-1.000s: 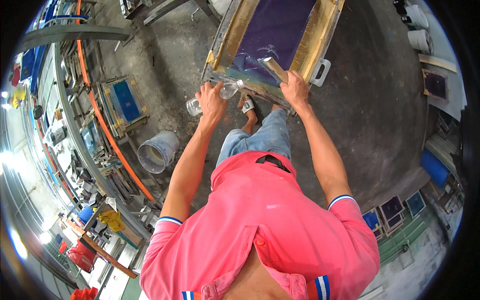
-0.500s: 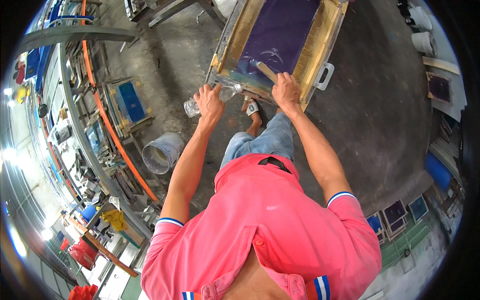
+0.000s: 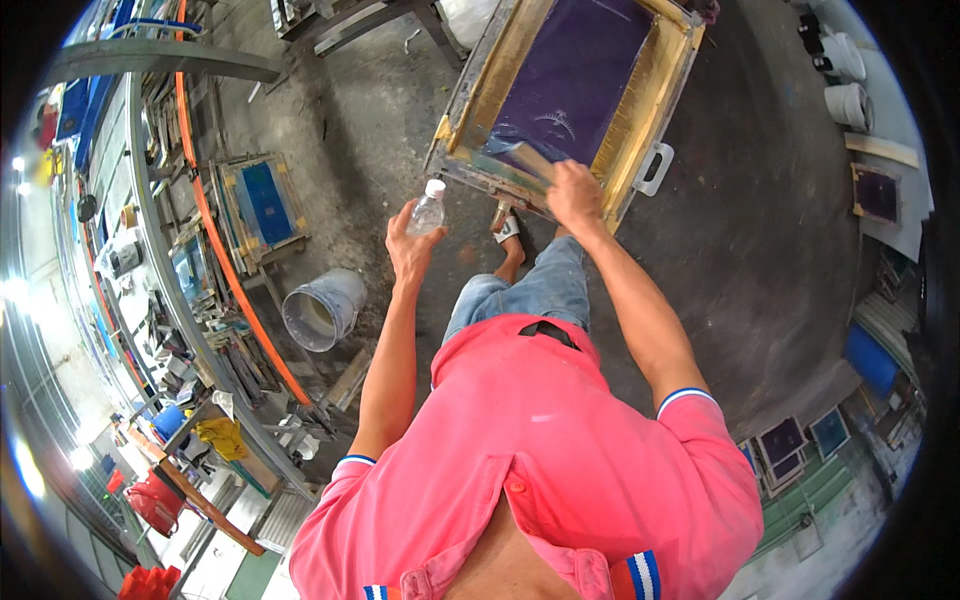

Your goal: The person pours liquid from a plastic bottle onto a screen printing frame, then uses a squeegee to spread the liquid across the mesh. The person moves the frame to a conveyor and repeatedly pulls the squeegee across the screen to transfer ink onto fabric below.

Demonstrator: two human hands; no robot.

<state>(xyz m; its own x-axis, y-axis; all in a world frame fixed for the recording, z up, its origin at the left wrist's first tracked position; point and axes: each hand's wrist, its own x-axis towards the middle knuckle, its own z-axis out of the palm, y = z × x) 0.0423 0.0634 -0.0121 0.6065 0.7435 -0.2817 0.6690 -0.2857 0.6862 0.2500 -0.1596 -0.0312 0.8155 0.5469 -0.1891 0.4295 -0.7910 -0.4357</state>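
My left hand (image 3: 412, 243) is wrapped round a clear plastic bottle (image 3: 428, 212) with a white cap. The bottle stands nearly upright, beside the near left corner of a screen-printing frame (image 3: 655, 120). My right hand (image 3: 577, 197) grips a wooden squeegee (image 3: 534, 160), whose far end reaches over the near part of the screen. Dark purple mesh (image 3: 575, 80) fills the frame, with a pale arc-shaped mark on it. A wet-looking, bluish smear lies near the squeegee. Its working edge is too blurred to make out.
A whitish bucket (image 3: 325, 308) stands on the floor to the left. Farther left, an orange rail (image 3: 215, 235) runs past stacked screens (image 3: 265, 203). A white handle (image 3: 655, 168) juts from the frame's right side. More screens (image 3: 783, 440) lean at the lower right.
The bottle has turned from lying tilted toward the frame to nearly upright, its white cap now showing. My right hand and the squeegee have shifted slightly nearer.
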